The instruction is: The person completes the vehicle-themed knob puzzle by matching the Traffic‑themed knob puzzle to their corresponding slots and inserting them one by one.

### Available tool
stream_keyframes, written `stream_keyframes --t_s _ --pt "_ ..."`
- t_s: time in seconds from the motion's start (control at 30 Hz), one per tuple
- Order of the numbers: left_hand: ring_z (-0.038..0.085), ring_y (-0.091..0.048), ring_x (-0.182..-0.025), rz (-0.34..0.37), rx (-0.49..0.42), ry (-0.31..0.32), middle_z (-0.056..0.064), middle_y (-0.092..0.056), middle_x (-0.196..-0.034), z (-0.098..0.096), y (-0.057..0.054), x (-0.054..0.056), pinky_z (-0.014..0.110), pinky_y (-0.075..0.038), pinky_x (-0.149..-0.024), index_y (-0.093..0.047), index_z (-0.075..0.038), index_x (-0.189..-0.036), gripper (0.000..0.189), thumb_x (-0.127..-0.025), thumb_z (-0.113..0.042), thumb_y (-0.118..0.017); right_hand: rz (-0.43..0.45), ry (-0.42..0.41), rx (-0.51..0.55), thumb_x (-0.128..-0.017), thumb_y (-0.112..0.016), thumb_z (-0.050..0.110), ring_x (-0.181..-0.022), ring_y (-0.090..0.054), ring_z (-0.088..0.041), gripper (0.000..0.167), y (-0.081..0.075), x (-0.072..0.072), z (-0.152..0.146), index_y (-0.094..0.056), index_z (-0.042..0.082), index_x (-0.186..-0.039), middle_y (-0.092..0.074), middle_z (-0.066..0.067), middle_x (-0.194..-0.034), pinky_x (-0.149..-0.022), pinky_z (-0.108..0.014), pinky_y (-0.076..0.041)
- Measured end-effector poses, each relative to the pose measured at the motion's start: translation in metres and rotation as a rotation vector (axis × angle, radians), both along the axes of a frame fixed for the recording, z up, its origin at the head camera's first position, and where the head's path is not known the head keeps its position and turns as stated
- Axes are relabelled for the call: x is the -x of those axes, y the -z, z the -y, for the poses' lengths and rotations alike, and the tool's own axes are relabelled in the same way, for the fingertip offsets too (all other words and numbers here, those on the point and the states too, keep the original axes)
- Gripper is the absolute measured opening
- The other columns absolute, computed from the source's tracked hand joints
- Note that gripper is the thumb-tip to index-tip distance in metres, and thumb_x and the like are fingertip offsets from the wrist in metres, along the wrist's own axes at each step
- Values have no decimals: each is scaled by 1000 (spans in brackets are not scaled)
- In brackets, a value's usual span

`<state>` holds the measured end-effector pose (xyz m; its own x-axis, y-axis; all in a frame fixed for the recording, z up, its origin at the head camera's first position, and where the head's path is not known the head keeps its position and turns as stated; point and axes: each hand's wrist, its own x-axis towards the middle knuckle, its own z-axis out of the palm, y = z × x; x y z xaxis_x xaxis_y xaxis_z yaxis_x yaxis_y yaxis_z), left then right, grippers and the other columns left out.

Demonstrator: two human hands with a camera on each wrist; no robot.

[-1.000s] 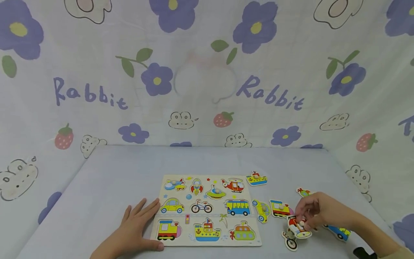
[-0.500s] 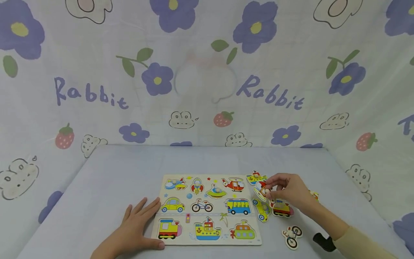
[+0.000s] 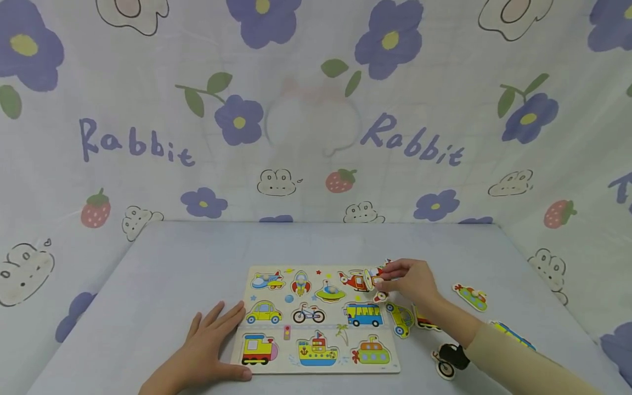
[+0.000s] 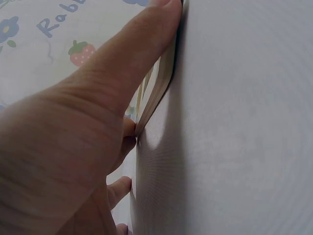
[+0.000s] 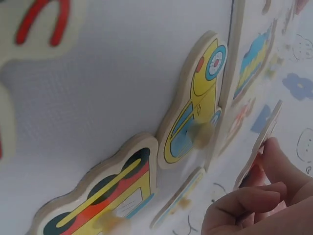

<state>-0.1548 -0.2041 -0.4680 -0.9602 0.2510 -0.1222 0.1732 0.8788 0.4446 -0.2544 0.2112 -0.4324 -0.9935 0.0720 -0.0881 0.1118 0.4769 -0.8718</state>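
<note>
A flat wooden puzzle board [image 3: 286, 366] with pictured vehicle recesses lies on the table. My left hand [image 3: 204, 346] rests spread along its left edge, the thumb at the near left corner; the left wrist view shows the thumb [image 4: 122, 63] on the board's edge. By its knob, my right hand [image 3: 412, 282] pinches a red helicopter puzzle piece [image 3: 372, 278], tilted over the board's far right corner. Beside it is the printed helicopter recess [image 3: 351, 281]. The right wrist view shows the piece [image 5: 258, 144] nearly edge-on, its knob hidden by the fingers.
Right of the board lie a yellow car piece [image 3: 399, 319], a partly covered train piece [image 3: 427, 319], a submarine piece [image 3: 471, 296] and a bus piece [image 3: 513, 336]. A black device [image 3: 454, 355] at the right wrist overlaps a bicycle piece [image 3: 444, 368]. A boat piece [image 5: 178, 198] lies behind the hand.
My right hand has lifted the helicopter piece from beside the bicycle piece and carried it left and away from me, over the board's far right corner. The left hand stays in place.
</note>
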Motion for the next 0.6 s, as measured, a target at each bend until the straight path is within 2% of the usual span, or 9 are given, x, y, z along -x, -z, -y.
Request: stream_keyframes --t_s 0.1,0.3,0.43,0.6 --pt "35 -5 -147 1 0 4 -7 -30 -158 0 -1 0 70 7 -107 -41 -19 -152 121 -51 -76 -79 4 5 -26 -74 -87 10 -92 -64 -22 31 2 2 4 -70 2 -99 -72 -3 -83 -87 -41 -45" --pt "35 -6 -147 -1 -2 3 -7 -30 -158 0 0 0 70 7 -107 -41 -19 -152 121 -51 -76 -79 15 8 -46 -72 -88 9 -82 -66 -19 33 7 4 11 -70 1 -99 -71 -3 -80 -91 -45 -47" --pt "34 -7 -147 -3 3 2 -7 -30 -158 0 0 0 70 6 -107 -42 -20 -151 121 -51 -77 -79 5 1 -50 -72 -88 7 -76 -66 -17 33 8 4 17 -69 1 -97 -70 -3 -78 -90 -44 -50" --pt "34 -7 -147 -13 1 7 -6 -31 -157 0 -1 -1 70 6 -108 -42 -19 -151 122 -51 -77 -78 -31 -10 -116 -71 -89 8 -73 -65 -16 31 8 3 23 -69 2 -93 -69 -2 -75 -81 -37 -54"
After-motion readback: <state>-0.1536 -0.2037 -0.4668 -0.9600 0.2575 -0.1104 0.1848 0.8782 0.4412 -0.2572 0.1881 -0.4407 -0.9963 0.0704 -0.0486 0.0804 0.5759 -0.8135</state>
